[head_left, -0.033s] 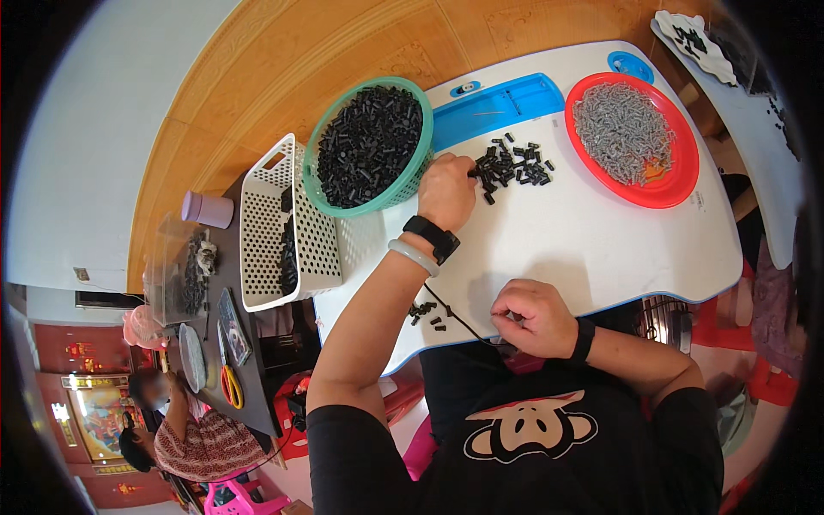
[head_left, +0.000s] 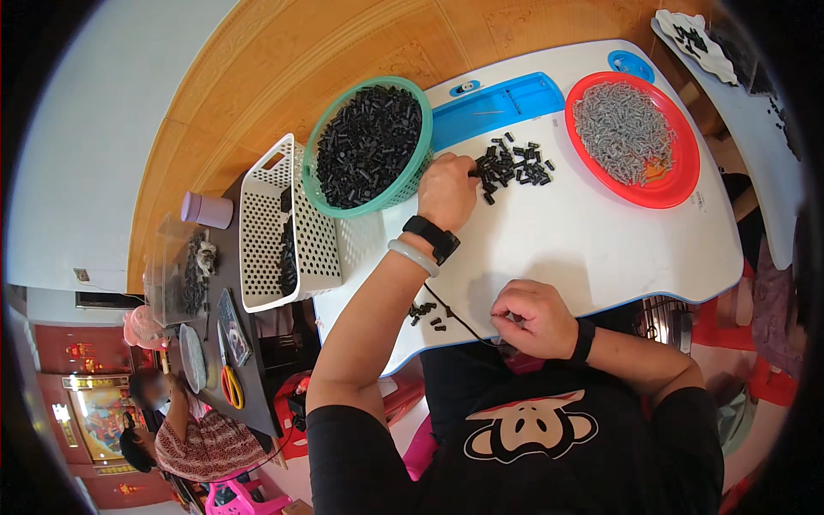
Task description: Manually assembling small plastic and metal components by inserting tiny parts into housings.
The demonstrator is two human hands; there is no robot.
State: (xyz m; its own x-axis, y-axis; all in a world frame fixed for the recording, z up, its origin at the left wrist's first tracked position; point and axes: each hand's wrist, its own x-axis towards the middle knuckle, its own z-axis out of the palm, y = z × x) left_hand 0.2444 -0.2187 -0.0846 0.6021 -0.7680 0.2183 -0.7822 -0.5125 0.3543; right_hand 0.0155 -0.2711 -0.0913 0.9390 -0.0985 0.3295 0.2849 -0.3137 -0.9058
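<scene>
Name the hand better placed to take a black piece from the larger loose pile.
Probably the left hand: it is beside the pile; the right hand is farther off, near the edge of the white table.

Off to the left, on a dark side tabletop (head_left: 227, 260), a lavender container (head_left: 206, 209) near a clear plastic box (head_left: 163, 275), with a pale oval dish (head_left: 192, 356), a flat dark rectangular item (head_left: 235, 328) and scissors (head_left: 232, 388) with yellow-and-orange handles lying close together farther down. Beyond, at lower left, a seated person (head_left: 206, 448) in a patterned red-and-white garment, beside a bright pink plastic stool (head_left: 233, 498) and a lit, colourful picture (head_left: 96, 421). Along the top, carved wood panelling (head_left: 257, 86) meeting a pale wall (head_left: 94, 129) with a small socket (head_left: 81, 275).
</scene>
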